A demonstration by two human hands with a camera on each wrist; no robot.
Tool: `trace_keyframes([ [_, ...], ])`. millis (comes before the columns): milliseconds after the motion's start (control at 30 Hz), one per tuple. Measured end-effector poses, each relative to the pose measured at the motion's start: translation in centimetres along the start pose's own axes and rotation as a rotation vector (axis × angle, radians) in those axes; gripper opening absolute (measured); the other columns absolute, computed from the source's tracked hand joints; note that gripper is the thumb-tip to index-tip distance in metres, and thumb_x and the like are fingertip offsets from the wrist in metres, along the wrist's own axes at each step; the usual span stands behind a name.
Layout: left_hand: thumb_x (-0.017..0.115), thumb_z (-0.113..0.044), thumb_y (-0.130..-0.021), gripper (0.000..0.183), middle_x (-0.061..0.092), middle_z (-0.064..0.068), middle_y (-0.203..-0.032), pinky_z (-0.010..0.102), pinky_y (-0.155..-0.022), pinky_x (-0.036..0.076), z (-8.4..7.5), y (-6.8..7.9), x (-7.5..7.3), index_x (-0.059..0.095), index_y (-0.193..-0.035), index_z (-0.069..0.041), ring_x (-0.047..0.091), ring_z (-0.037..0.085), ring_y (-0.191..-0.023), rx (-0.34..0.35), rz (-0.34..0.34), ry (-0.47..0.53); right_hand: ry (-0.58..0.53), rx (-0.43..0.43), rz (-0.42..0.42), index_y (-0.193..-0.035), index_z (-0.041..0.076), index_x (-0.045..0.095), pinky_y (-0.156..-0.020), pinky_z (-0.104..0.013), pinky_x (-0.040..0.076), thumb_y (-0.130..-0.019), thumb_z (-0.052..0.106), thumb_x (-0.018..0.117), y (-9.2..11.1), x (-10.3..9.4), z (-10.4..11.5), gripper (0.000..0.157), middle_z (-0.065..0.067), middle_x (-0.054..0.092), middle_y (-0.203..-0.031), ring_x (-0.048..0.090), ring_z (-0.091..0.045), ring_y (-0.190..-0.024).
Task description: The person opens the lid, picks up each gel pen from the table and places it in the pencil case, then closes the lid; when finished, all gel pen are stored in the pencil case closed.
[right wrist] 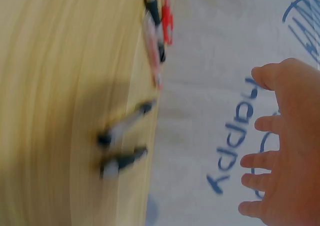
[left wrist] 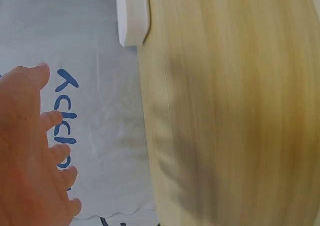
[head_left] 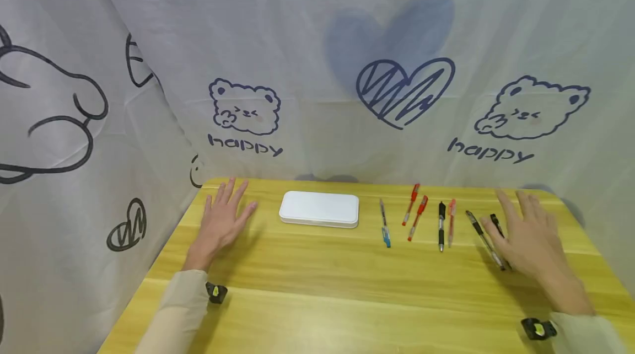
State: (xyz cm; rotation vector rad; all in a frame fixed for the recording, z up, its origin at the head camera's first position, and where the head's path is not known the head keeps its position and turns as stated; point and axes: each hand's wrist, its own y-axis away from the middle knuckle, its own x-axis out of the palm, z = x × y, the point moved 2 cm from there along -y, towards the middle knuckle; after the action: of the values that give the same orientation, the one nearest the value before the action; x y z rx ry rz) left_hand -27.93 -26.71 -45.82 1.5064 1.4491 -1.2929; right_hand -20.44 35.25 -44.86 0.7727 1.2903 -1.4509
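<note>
My left hand hovers over the table's far left with fingers spread and nothing in them. To its right lies a closed white pencil case, whose end also shows in the left wrist view. My right hand, fingers extended and holding nothing, is above the right side. Nearest to it are two black pens, one lying slantwise, the other partly hidden behind the hand. Leftward lie a pink-capped pen, a black pen, two red-capped pens and a blue-capped pen.
The wood-grain table carries the case and pens near its back edge. A pale curtain with bear and heart drawings hangs behind it and along the left side. Each wrist wears a small black device, such as the left one.
</note>
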Motion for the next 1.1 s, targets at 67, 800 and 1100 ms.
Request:
trace_keyframes([
  [67, 0.033, -0.06, -0.107, 0.075, 0.006, 0.02, -0.171, 0.068, -0.122, -0.001, -0.2, 0.2, 0.2, 0.02, -0.165, -0.015, 0.006, 0.045, -0.155, -0.005, -0.004, 0.074, -0.028, -0.034, -0.034, -0.157, -0.001, 0.03, -0.104, -0.084, 0.018, -0.105, 0.042, 0.051, -0.5, 0.2, 1.3, 0.071, -0.043, 0.025, -0.153, 0.023, -0.064, -0.139],
  [800, 0.078, -0.031, -0.093, 0.092, 0.024, 0.018, -0.168, 0.053, -0.126, 0.019, -5.5, -2.7, 7.2, 0.023, -0.163, -0.008, 0.022, 0.037, -0.154, -0.075, 0.016, 0.731, -0.679, -0.209, 0.061, -0.152, 0.004, 0.045, -0.108, -0.064, 0.044, -0.098, 0.011, 0.068, -7.3, 8.6, 16.0, 0.059, -0.022, 0.046, -0.152, 0.046, -0.046, -0.134],
  [1100, 0.087, -0.021, -0.081, 0.103, 0.027, 0.028, -0.163, 0.058, -0.125, 0.013, -6.7, -3.3, 9.1, 0.025, -0.159, 0.004, 0.024, 0.045, -0.151, 0.01, -0.026, 0.645, -0.689, -0.204, 0.192, -0.146, 0.001, 0.052, -0.119, -0.071, 0.02, -0.09, 0.006, 0.073, -8.6, 12.2, 20.6, 0.061, -0.025, 0.044, -0.154, 0.035, -0.045, -0.146],
])
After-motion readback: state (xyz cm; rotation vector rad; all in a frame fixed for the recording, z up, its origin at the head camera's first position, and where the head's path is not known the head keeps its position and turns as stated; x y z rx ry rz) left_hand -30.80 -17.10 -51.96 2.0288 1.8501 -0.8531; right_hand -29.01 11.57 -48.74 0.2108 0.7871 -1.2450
